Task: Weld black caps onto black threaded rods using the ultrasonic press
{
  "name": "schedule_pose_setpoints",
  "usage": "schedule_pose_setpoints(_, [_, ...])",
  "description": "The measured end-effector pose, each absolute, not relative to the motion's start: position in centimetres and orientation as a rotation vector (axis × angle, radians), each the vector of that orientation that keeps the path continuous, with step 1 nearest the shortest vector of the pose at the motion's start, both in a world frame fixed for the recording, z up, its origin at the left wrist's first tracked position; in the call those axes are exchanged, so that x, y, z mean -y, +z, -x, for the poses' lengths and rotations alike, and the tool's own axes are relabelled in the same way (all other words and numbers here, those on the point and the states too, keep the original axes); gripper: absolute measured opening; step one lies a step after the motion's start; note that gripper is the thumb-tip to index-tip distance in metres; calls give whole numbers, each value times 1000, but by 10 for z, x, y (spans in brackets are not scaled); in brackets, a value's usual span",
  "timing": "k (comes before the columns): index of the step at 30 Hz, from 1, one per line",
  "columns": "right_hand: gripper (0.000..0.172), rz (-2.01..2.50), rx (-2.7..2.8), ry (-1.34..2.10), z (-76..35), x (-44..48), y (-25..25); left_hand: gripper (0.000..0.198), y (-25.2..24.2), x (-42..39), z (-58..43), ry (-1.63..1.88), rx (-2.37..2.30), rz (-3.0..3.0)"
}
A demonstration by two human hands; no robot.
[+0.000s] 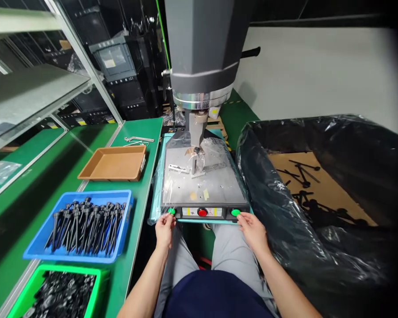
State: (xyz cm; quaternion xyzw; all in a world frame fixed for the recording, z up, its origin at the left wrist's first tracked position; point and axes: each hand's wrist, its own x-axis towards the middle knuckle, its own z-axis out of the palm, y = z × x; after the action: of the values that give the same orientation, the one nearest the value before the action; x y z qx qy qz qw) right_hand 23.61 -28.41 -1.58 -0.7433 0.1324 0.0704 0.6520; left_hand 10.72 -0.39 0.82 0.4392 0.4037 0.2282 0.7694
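My left hand [165,229] is closed at the left front corner of a press-like machine [202,176], its fingertips and thumb at a green push button [171,211]. At the opposite corner, my right hand [253,229] has its bent fingers and thumb against a second green button [235,213]. Between them is a red button [202,212] on the front panel. Above the metal plate [182,190] a metal tool head [197,128] points down over a small fixture [195,166]. A small dark part shows at its tip; its kind is hard to make out.
Left, on the green bench, are a brown tray [119,178], a blue bin [82,258] of black stemmed parts, a green bin [101,282] of small black pieces and a wrench [141,139]. Right, a box lined with black plastic [265,176] holds black stemmed parts on cardboard.
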Motion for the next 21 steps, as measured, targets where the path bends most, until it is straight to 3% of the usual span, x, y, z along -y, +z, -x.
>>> schedule_pose_setpoints(12, [52,2045,-198,-28,-245,290,-38,46,-12,-17,-111,516,-869,-1288])
schedule_pose_setpoints(21, [49,1742,-173,130,-240,293,-45,47,-13,-14,-104,492,-874,-1113])
